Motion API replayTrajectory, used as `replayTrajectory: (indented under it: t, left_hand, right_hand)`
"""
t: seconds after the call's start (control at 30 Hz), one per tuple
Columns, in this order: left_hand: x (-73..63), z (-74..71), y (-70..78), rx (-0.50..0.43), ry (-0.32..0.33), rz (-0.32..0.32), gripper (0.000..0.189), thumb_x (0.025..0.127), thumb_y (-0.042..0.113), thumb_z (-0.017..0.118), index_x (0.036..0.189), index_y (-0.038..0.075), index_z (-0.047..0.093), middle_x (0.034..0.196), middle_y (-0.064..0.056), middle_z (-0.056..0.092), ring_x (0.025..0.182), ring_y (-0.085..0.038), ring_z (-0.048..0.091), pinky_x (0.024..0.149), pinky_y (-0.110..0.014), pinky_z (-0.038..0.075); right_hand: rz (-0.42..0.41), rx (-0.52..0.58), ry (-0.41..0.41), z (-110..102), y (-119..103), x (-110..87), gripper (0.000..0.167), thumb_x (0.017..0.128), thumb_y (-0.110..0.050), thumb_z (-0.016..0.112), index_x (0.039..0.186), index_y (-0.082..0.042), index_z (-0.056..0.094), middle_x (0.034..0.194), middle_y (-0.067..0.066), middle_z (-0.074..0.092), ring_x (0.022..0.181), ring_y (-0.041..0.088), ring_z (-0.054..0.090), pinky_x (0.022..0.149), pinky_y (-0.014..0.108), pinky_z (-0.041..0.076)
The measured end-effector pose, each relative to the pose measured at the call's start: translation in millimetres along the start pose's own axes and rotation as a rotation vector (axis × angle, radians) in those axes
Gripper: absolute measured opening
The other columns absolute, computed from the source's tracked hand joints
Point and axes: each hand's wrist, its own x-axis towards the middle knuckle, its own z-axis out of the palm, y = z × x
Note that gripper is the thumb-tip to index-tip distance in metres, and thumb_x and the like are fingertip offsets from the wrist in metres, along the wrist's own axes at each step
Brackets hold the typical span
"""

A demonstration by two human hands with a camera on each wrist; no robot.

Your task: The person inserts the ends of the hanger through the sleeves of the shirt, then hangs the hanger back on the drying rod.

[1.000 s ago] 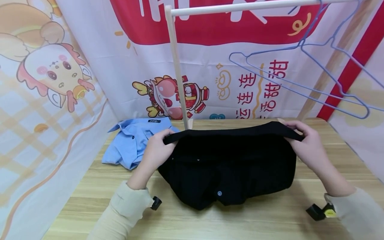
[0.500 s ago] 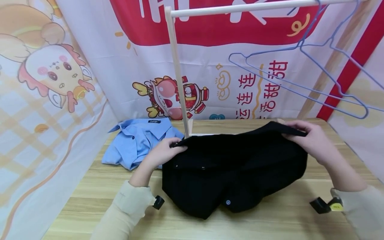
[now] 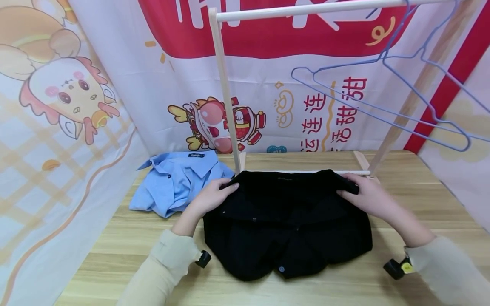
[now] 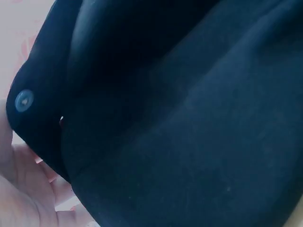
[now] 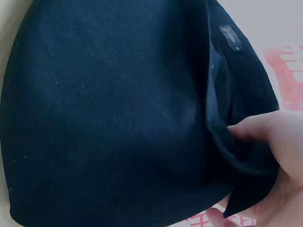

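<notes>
A black shirt (image 3: 268, 242) with a button low on its front hangs bunched over the wooden table, held by both hands along its upper edge. My left hand (image 3: 212, 196) pinches the upper left corner; a round button (image 4: 24, 100) shows close to its fingers in the left wrist view. On the other side my right hand (image 3: 367, 195) grips the upper right corner, thumb on the near face of the cloth. The right wrist view shows a small label (image 5: 230, 38) inside the opening near that hand. Most of the fingers behind the cloth are hidden.
A crumpled light blue shirt (image 3: 172, 182) lies at the back left of the table (image 3: 115, 255). Behind the black shirt stands a wooden rack (image 3: 223, 85). Blue wire hangers (image 3: 383, 106) hang from its top rail (image 3: 306, 9) at the right.
My right hand has moved left and slightly down, closer to the left hand, taking the shirt's upper right corner along. My left hand has shifted slightly right and down. The label inside the shirt now shows.
</notes>
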Motion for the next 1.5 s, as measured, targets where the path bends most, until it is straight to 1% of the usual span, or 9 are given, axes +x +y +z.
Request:
replayTrajectory:
  t: [0.3, 0.43, 0.6, 0.77, 0.9, 1.0, 1.1, 1.3, 1.5]
  left_hand:
    - [7.4, 6.1, -7.6, -0.119, 0.021, -0.002, 0.048, 0.108, 0.035, 0.051, 0.137, -0.002, 0.061, 0.131, -0.017, 0.064, 0.118, -0.029, 0.059, 0.105, -0.046, 0.045]
    - [8.9, 5.2, -8.1, -0.059, 0.045, 0.017, 0.049, 0.108, 0.035, 0.049, 0.140, -0.001, 0.060, 0.137, -0.018, 0.062, 0.127, -0.032, 0.056, 0.109, -0.048, 0.041]
    - [9.1, 5.3, -7.7, 0.051, 0.131, 0.026, 0.045, 0.108, 0.036, 0.048, 0.135, 0.004, 0.065, 0.135, -0.016, 0.064, 0.127, -0.033, 0.056, 0.108, -0.049, 0.042]
    - [6.5, 6.4, -3.3, 0.057, 0.217, 0.016, 0.042, 0.108, 0.037, 0.049, 0.129, 0.006, 0.068, 0.130, -0.014, 0.066, 0.123, -0.032, 0.059, 0.105, -0.050, 0.044]
    - [7.0, 7.1, 0.0, 0.027, 0.252, 0.025, 0.040, 0.107, 0.038, 0.050, 0.125, 0.008, 0.070, 0.126, -0.013, 0.067, 0.119, -0.030, 0.059, 0.103, -0.049, 0.045]
    - [9.8, 8.5, -0.4, 0.006, 0.243, 0.040, 0.041, 0.107, 0.037, 0.051, 0.125, 0.006, 0.070, 0.125, -0.014, 0.067, 0.118, -0.030, 0.060, 0.103, -0.049, 0.045]
    - [11.5, 9.9, -1.6, 0.008, 0.225, 0.047, 0.042, 0.107, 0.036, 0.051, 0.127, 0.005, 0.069, 0.126, -0.014, 0.067, 0.119, -0.030, 0.059, 0.105, -0.049, 0.044]
    - [11.3, 12.3, -2.0, 0.009, 0.216, 0.029, 0.042, 0.107, 0.037, 0.051, 0.127, 0.005, 0.070, 0.125, -0.014, 0.067, 0.117, -0.029, 0.059, 0.105, -0.048, 0.044]
    - [10.1, 12.6, 3.1, 0.004, 0.209, 0.036, 0.041, 0.107, 0.038, 0.050, 0.119, 0.004, 0.071, 0.117, -0.013, 0.068, 0.109, -0.029, 0.060, 0.099, -0.046, 0.046]
  right_hand:
    - [0.010, -0.082, 0.044, 8, -6, 4.8, 0.041, 0.098, -0.029, 0.071, 0.129, -0.003, 0.067, 0.120, 0.026, 0.069, 0.110, 0.048, 0.064, 0.094, 0.063, 0.047]
    - [0.004, -0.065, 0.081, 10, -7, 6.0, 0.031, 0.098, -0.024, 0.070, 0.121, -0.003, 0.071, 0.114, 0.024, 0.071, 0.104, 0.043, 0.067, 0.088, 0.061, 0.050]
    - [-0.035, -0.017, 0.188, 12, -8, 6.7, 0.017, 0.096, -0.008, 0.071, 0.110, 0.001, 0.074, 0.110, 0.024, 0.071, 0.102, 0.044, 0.066, 0.086, 0.062, 0.050]
    - [-0.064, 0.022, 0.311, 15, -9, 6.7, 0.021, 0.092, 0.000, 0.072, 0.112, 0.006, 0.072, 0.107, 0.027, 0.071, 0.098, 0.044, 0.066, 0.085, 0.062, 0.050]
    - [-0.045, 0.021, 0.378, 15, -10, 7.8, 0.022, 0.090, -0.003, 0.074, 0.111, 0.004, 0.073, 0.097, 0.022, 0.072, 0.083, 0.036, 0.065, 0.074, 0.051, 0.050]
    - [-0.004, 0.053, 0.377, 14, -9, 8.8, 0.023, 0.091, -0.007, 0.075, 0.111, 0.004, 0.073, 0.094, 0.020, 0.072, 0.083, 0.034, 0.063, 0.073, 0.048, 0.049]
    - [0.028, 0.089, 0.341, 16, -6, 9.7, 0.024, 0.095, -0.012, 0.073, 0.113, 0.003, 0.073, 0.100, 0.021, 0.072, 0.093, 0.038, 0.066, 0.080, 0.052, 0.051]
    - [0.016, 0.098, 0.324, 23, -3, 12.0, 0.020, 0.097, -0.016, 0.072, 0.107, 0.002, 0.075, 0.103, 0.020, 0.074, 0.098, 0.037, 0.067, 0.086, 0.056, 0.051]
    - [0.013, 0.078, 0.331, 23, -7, 17.0, 0.026, 0.097, -0.015, 0.072, 0.114, 0.003, 0.073, 0.104, 0.022, 0.074, 0.097, 0.040, 0.067, 0.085, 0.057, 0.050]
